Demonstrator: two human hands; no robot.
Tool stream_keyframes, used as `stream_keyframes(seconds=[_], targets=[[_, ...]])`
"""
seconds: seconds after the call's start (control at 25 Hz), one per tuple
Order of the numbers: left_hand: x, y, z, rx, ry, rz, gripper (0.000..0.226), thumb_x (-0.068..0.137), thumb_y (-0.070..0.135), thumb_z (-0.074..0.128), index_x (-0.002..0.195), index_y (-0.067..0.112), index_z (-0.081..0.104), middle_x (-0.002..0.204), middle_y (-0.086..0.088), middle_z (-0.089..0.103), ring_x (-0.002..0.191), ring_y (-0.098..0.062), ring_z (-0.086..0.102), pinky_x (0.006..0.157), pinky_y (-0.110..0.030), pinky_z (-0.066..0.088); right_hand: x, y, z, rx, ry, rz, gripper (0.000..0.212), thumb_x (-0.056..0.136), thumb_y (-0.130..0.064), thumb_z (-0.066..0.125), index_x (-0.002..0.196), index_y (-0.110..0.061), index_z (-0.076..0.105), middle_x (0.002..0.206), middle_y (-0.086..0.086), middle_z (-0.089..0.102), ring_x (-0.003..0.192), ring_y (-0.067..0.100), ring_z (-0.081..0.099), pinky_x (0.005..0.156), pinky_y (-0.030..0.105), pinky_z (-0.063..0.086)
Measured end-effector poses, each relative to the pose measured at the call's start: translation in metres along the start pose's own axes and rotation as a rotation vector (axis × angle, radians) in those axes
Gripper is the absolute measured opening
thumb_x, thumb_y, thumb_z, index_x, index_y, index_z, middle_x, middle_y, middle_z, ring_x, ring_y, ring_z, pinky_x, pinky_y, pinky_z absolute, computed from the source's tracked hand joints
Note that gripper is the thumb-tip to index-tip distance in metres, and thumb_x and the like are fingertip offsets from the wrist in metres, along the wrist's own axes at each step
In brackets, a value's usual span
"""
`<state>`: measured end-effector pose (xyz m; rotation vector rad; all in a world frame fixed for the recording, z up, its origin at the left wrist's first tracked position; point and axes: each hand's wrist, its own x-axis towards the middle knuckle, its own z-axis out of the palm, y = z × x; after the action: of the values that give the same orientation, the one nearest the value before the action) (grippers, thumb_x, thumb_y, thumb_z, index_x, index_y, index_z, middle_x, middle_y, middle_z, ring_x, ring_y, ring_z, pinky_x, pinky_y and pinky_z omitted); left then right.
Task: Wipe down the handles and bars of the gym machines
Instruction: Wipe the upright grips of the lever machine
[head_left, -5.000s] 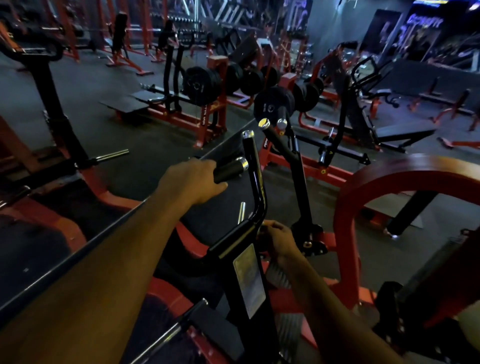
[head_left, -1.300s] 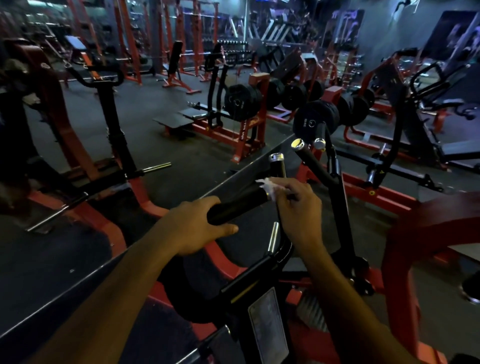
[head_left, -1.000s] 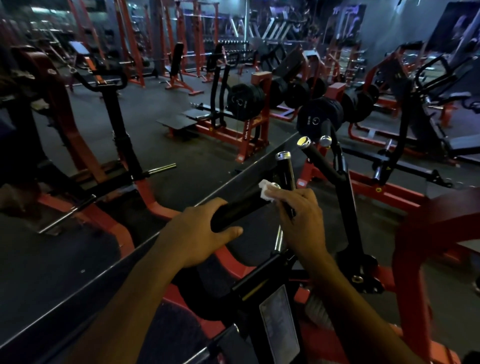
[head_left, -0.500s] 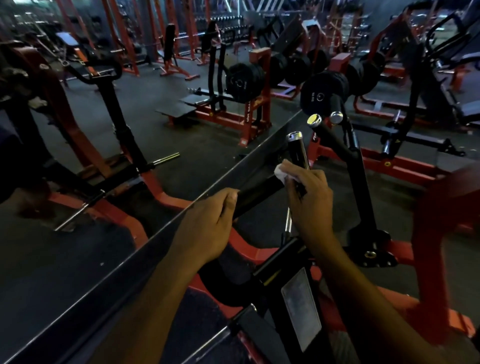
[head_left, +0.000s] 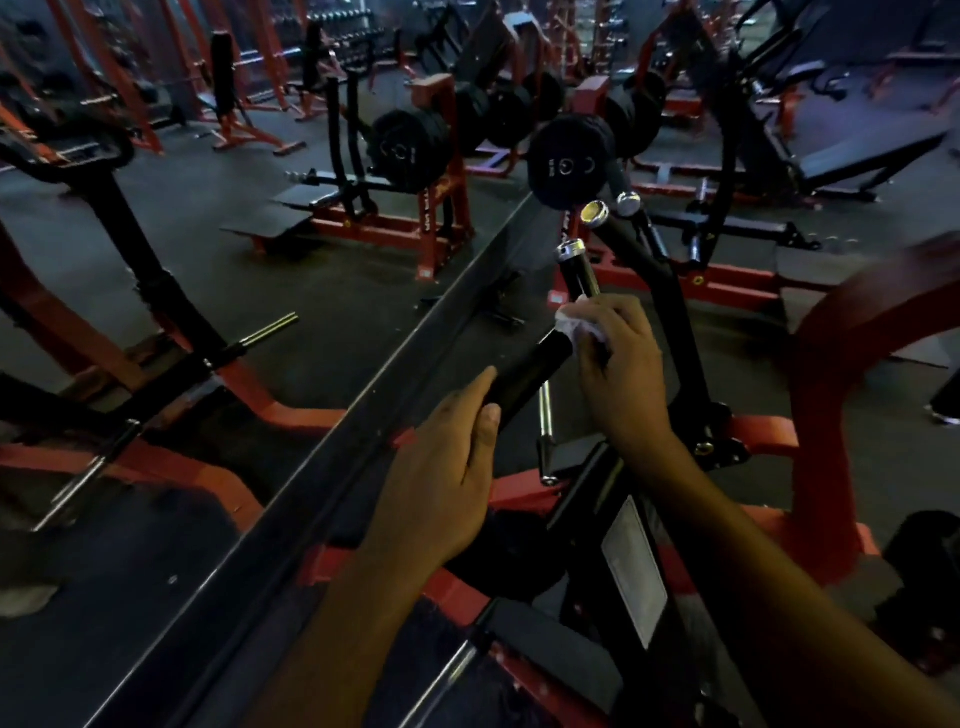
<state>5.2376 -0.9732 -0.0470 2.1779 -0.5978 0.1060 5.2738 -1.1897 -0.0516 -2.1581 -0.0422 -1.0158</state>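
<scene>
Left hand (head_left: 441, 488), nearer, grasps the lower end of the black cylindrical rubber handle grip (head_left: 524, 371), whose long axis rises up and to the right. At its far end, right hand (head_left: 621, 374) fingers pinch a crumpled white wipe (head_left: 574, 325); beyond stands a chrome-capped upright bar (head_left: 577, 270).

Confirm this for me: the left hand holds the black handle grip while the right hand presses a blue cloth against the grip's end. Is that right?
Not quite. The head view shows the cloth is white, not blue. The rest stands: the left hand holds the black handle grip, and the right hand presses the cloth against the grip's end.
</scene>
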Motion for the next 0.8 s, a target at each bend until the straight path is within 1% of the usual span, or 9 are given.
stream_keyframes(seconds=[0.12,0.24,0.28,0.36,0.48,0.56,0.64,0.72,0.8], targets=[[-0.009,-0.012,-0.006,0.005,-0.036,0.094,0.058,0.109,0.052,0.025,0.161,0.027,0.030,0.158,0.008,0.041,0.138,0.007,0.034,0.106,-0.002,0.026,0.000,-0.019,0.003,-0.031,-0.014,0.096,0.025,0.100,-0.005,0.058,0.123,-0.007,0.067,0.114,0.002,0.047,0.104,-0.019,0.046,0.091,0.001,0.035],[-0.019,-0.025,-0.013,-0.048,-0.087,0.163,0.066,0.103,0.063,0.024,0.162,0.034,0.020,0.162,0.019,0.028,0.139,0.021,0.020,0.102,0.005,0.020,0.011,-0.024,-0.001,-0.214,-0.119,0.189,0.023,0.102,-0.015,0.057,0.122,-0.017,0.069,0.115,0.004,0.051,0.109,0.001,0.048,0.087,0.008,0.034],[-0.022,-0.028,-0.015,-0.077,-0.086,0.186,0.068,0.101,0.066,0.027,0.162,0.035,0.021,0.161,0.023,0.026,0.141,0.021,0.019,0.105,0.003,0.020,0.015,-0.025,-0.002,-0.272,-0.157,0.207,0.022,0.102,-0.017,0.056,0.120,-0.018,0.070,0.115,0.003,0.051,0.112,0.011,0.047,0.086,0.014,0.034],[-0.025,-0.036,-0.019,-0.114,-0.049,0.219,0.069,0.099,0.069,0.035,0.159,0.036,0.029,0.157,0.028,0.030,0.144,0.015,0.026,0.108,0.000,0.024,0.015,-0.035,-0.001,-0.280,-0.193,0.202,0.019,0.103,-0.017,0.055,0.114,-0.016,0.070,0.112,0.000,0.051,0.106,0.014,0.051,0.082,0.016,0.039],[-0.027,-0.044,-0.025,-0.175,-0.005,0.245,0.064,0.095,0.069,0.047,0.151,0.039,0.039,0.147,0.034,0.040,0.140,0.010,0.037,0.106,-0.003,0.031,0.001,-0.060,0.001,-0.247,-0.213,0.150,0.016,0.104,-0.015,0.053,0.109,-0.012,0.068,0.113,-0.005,0.054,0.096,0.001,0.052,0.082,0.004,0.040],[-0.028,-0.048,-0.029,-0.190,-0.021,0.271,0.063,0.094,0.068,0.052,0.149,0.039,0.043,0.147,0.025,0.047,0.139,0.005,0.042,0.107,-0.007,0.036,-0.014,-0.072,0.004,-0.241,-0.232,0.077,0.015,0.103,-0.014,0.054,0.107,-0.012,0.069,0.114,-0.007,0.057,0.098,-0.003,0.054,0.086,0.002,0.039],[-0.026,-0.050,-0.034,-0.150,-0.040,0.289,0.066,0.094,0.067,0.053,0.151,0.035,0.045,0.149,0.017,0.049,0.137,0.003,0.044,0.102,-0.003,0.036,-0.018,-0.073,-0.004,-0.170,-0.287,0.089,0.014,0.100,-0.016,0.060,0.108,-0.016,0.071,0.114,-0.009,0.061,0.100,-0.001,0.060,0.088,0.009,0.047],[-0.025,-0.050,-0.039,-0.084,-0.049,0.305,0.070,0.093,0.070,0.050,0.151,0.032,0.047,0.150,0.017,0.049,0.137,0.003,0.043,0.100,-0.001,0.035,-0.008,-0.070,-0.017,-0.107,-0.317,0.171,0.014,0.097,-0.018,0.066,0.109,-0.018,0.074,0.109,-0.006,0.067,0.093,0.004,0.067,0.083,0.019,0.055],[-0.024,-0.048,-0.042,-0.047,-0.063,0.325,0.074,0.091,0.075,0.042,0.153,0.034,0.045,0.152,0.022,0.045,0.139,0.003,0.041,0.106,-0.014,0.042,0.006,-0.067,-0.023,-0.126,-0.250,0.229,0.011,0.096,-0.018,0.067,0.105,-0.015,0.073,0.098,-0.004,0.070,0.084,0.003,0.068,0.079,0.022,0.057]])
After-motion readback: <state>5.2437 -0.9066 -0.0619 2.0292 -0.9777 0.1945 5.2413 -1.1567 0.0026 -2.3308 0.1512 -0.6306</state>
